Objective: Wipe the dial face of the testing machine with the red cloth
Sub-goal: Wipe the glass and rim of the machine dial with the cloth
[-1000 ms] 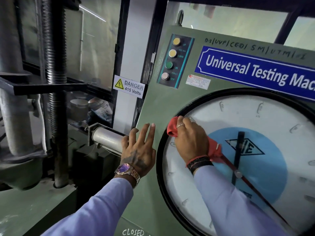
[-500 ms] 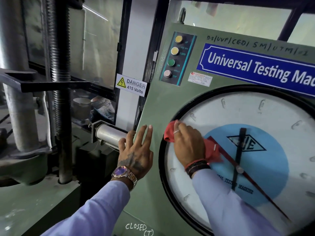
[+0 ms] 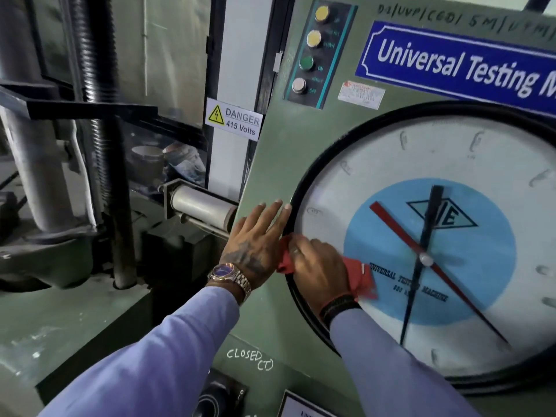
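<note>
The large round dial face (image 3: 376, 158) has a black rim, a white ring, a blue centre, one red pointer and one black pointer. It fills the right of the green machine panel (image 3: 279, 152). My right hand (image 3: 316, 266) presses the red cloth (image 3: 359, 276) flat on the dial's lower left, by the rim. The cloth sticks out on both sides of the hand. My left hand (image 3: 255, 236) lies flat and open on the green panel just left of the rim, fingertips touching it.
A button strip (image 3: 313, 52) with two yellow, one green and one silver button sits above the dial. A "Danger 415 Volts" sign (image 3: 233, 119) is at the panel's left edge. Steel columns and a threaded screw (image 3: 96, 85) stand at left. A black knob (image 3: 210, 401) is below.
My right hand has slid the cloth down the dial's left side, from the upper-left rim to the lower left. My left hand stays flat on the panel. The view moved closer.
</note>
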`<state>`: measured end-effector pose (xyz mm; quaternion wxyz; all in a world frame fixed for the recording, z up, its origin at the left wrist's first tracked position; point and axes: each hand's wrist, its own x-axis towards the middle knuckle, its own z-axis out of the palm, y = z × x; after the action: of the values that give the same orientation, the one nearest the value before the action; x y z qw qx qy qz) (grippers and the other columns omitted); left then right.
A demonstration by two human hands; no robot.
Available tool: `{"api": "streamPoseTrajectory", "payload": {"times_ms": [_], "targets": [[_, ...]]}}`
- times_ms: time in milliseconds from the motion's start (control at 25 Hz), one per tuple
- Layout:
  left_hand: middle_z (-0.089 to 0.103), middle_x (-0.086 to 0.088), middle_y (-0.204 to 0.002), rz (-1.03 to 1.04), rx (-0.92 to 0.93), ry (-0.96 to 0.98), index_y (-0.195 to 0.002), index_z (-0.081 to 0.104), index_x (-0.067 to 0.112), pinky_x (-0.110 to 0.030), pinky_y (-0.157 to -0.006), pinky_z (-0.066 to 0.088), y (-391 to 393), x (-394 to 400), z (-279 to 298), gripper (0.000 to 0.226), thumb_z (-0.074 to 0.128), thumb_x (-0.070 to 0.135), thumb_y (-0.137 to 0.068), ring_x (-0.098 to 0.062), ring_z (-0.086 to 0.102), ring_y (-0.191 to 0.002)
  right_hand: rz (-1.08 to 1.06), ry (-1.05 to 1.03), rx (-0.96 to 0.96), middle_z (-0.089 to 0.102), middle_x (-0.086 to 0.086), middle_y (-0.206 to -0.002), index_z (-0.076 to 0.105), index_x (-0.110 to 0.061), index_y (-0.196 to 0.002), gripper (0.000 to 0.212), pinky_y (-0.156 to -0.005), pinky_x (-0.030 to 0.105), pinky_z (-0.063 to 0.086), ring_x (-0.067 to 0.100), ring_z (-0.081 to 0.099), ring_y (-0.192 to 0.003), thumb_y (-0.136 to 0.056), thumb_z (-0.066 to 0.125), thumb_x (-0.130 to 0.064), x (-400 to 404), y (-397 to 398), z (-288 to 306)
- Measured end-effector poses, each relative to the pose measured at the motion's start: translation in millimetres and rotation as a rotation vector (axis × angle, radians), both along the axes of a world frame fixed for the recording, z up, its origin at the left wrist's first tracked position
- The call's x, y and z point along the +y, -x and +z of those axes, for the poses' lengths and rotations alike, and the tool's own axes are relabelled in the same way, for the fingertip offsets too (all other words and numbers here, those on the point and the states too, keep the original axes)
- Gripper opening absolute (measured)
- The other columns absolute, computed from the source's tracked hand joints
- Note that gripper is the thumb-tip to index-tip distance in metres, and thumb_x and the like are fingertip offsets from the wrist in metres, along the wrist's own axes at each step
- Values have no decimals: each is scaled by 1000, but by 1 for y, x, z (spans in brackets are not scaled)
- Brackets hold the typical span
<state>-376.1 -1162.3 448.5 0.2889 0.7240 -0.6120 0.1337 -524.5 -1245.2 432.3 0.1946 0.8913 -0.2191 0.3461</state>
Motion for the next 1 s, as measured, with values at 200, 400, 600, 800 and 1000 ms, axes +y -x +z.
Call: {"api": "streamPoseTrajectory", "payload": {"times_ms": [200,400,600,800,1000], "targets": [[8,4,-183,69,-173,-58,-170,26,34,-56,-125,29,8,3,-35,68,52,34,-107,-36,15,-167,-67,33,148,77,16,-106,79,0,-111,41,-61,41,58,35,71,-77,-74,61,1,16,36,-57],[7,2,-183,67,-290,-79,-168,29,37,-63,-129,23,27,2,-44,72,62,37,-104,-39,10,-167,-98,-45,210,78,11,-101,79,-4,-111,41,-64,38,59,32,72,-78,-79,54,-4,24,50,-71],[14,-3,-182,101,-278,-45,-170,28,32,-61,-132,14,43,-4,-47,80,70,32,-101,-38,12,-167,-146,-108,353,77,15,-117,68,4,-135,54,-75,46,64,34,74,-91,-82,76,-1,31,111,-102],[-3,-2,-183,-33,-374,-43,-170,10,47,-63,-133,10,64,-19,-44,95,63,14,-98,-41,-2,-168,-182,-118,326,76,15,-116,67,4,-136,49,-72,46,64,34,73,-88,-87,61,-1,32,110,-113],[-8,-4,-182,-118,-338,-10,-167,6,52,-70,-129,5,83,-33,-42,106,73,70,-87,-51,-5,-165,-254,-119,290,76,14,-113,74,4,-125,53,-69,44,64,32,72,-86,-75,87,-4,35,148,-133]]}}
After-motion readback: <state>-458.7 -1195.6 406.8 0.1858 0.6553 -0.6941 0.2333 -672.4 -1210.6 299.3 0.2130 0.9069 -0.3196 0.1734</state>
